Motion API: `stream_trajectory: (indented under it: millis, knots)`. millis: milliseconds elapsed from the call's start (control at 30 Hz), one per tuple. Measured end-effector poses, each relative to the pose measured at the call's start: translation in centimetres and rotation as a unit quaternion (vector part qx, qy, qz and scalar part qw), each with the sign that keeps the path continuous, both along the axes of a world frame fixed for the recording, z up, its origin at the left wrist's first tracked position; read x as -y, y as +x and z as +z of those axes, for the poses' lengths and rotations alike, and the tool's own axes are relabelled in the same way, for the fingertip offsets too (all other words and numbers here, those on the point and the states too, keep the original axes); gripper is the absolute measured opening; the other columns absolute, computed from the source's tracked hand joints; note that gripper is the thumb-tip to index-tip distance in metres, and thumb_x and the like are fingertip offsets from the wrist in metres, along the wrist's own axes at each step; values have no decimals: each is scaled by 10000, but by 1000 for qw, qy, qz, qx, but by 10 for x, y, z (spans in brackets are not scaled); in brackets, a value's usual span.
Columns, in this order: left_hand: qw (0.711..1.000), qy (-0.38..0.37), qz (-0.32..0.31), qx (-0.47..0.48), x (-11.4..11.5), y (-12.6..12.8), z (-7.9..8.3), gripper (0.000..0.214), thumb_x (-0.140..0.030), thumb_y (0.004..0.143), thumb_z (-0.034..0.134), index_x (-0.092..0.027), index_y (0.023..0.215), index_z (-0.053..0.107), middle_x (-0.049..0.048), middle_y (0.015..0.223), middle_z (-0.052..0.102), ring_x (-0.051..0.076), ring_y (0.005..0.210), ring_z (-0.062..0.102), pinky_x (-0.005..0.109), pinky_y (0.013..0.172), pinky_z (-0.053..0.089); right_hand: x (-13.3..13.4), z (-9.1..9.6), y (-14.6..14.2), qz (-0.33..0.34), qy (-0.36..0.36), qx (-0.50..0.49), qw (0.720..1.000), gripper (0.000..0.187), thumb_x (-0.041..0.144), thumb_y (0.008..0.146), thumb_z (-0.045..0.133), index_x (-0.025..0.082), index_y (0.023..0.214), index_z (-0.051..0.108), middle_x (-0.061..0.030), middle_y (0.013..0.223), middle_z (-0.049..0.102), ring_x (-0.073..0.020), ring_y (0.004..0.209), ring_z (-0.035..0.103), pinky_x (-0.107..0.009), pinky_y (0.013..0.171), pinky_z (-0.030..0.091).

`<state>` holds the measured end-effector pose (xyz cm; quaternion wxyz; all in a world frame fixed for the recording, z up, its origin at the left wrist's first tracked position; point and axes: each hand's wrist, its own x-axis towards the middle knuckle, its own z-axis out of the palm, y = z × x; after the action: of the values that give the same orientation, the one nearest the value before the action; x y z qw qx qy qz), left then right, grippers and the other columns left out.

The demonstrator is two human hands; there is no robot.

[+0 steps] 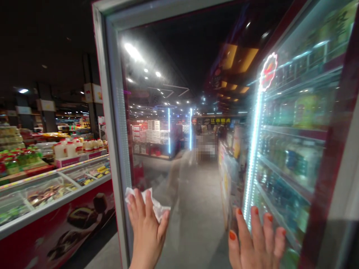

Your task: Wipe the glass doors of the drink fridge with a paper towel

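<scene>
White tissue [160, 211] is crumpled against the lower left of the glass door [157, 172], long axis slanting from upper left down to lower right. Left hand [147, 228]: grip spread flat over it. Right hand [256, 243]: fingers splayed. Shop around: freezer chest [30, 239] left, lit shelves [294, 132] right, grey floor [103, 248], dark ceiling [50, 22].

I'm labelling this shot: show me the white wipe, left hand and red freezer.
White wipe [159, 210], head view: its uncovered right part.
Left hand [147, 227], head view: back of the hand.
Red freezer [56, 220], head view: its front wall.
</scene>
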<state>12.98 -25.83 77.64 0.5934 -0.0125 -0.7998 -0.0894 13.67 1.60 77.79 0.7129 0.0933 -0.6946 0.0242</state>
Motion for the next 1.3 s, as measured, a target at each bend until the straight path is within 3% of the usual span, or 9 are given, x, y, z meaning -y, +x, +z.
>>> stream_trajectory:
  millis: [100,267,400,500,700,833,933,1133,1300]
  knots:
    - [998,-57,-31,-18,-32,-1,13,914,-476,994,630,-218,1745,177,145,1847,18,394,1712,-22,638,1387,44,0,1,1,6,4,5,1000,701,251,1042,541,178,1709,336,-141,1781,274,-313,1686,204,-585,1380,139]
    - [961,-235,-126,-77,-45,4,-34,797,-725,870,722,-394,1574,549,12,1735,446,311,1710,161,508,1412,67,-3,-4,0,6,4,7,1000,695,271,1044,541,172,1705,347,-145,1776,289,-329,1680,224,-597,1376,152]
    - [997,-74,-17,-15,-21,0,8,903,-491,995,655,-235,1739,209,153,1841,94,374,1714,22,598,1398,91,-2,-9,-3,0,1,15,1000,692,295,1048,534,195,1706,347,-125,1781,286,-339,1679,225,-621,1367,161]
    - [1000,-19,-8,-12,-41,-3,46,906,-421,1035,591,-207,1752,81,152,1843,-68,396,1707,-73,633,1388,50,0,-9,-4,1,0,22,1000,692,293,1052,530,204,1711,336,-120,1789,274,-340,1681,223,-626,1366,159]
    - [978,-183,-94,-45,-47,7,2,895,-686,996,575,-335,1736,214,10,1855,79,309,1724,34,497,1403,-7,-17,-13,14,42,-3,86,995,736,294,1046,538,290,1734,274,-97,1797,262,-385,1667,252,-700,1329,236]
    - [1000,-27,-8,-11,-20,-1,42,894,-481,1057,555,-215,1750,57,152,1842,-73,326,1713,-113,590,1382,38,-40,-30,22,36,-32,46,998,728,290,1039,558,263,1724,312,-124,1793,261,-415,1653,273,-693,1316,286]
    - [999,-33,-21,-26,-47,-3,63,959,-520,1020,613,-214,1750,72,170,1837,-67,373,1707,-119,645,1368,54,-42,-42,14,18,-72,21,997,699,287,1061,517,230,1724,305,-145,1786,262,-425,1654,259,-741,1308,259]
    - [961,-236,-123,-72,-68,8,-6,906,-787,951,563,-339,1703,330,25,1840,146,318,1719,93,513,1404,26,-24,-47,0,-16,-100,-1,995,648,348,1088,519,208,1701,362,-149,1754,330,-404,1638,312,-709,1319,265]
    - [996,-79,-15,-41,-54,0,60,876,-553,1059,526,-167,1742,136,189,1832,-47,362,1708,-113,608,1376,-12,-21,-41,6,-37,-84,12,996,663,336,1101,499,171,1714,307,-169,1772,281,-381,1662,256,-689,1324,256]
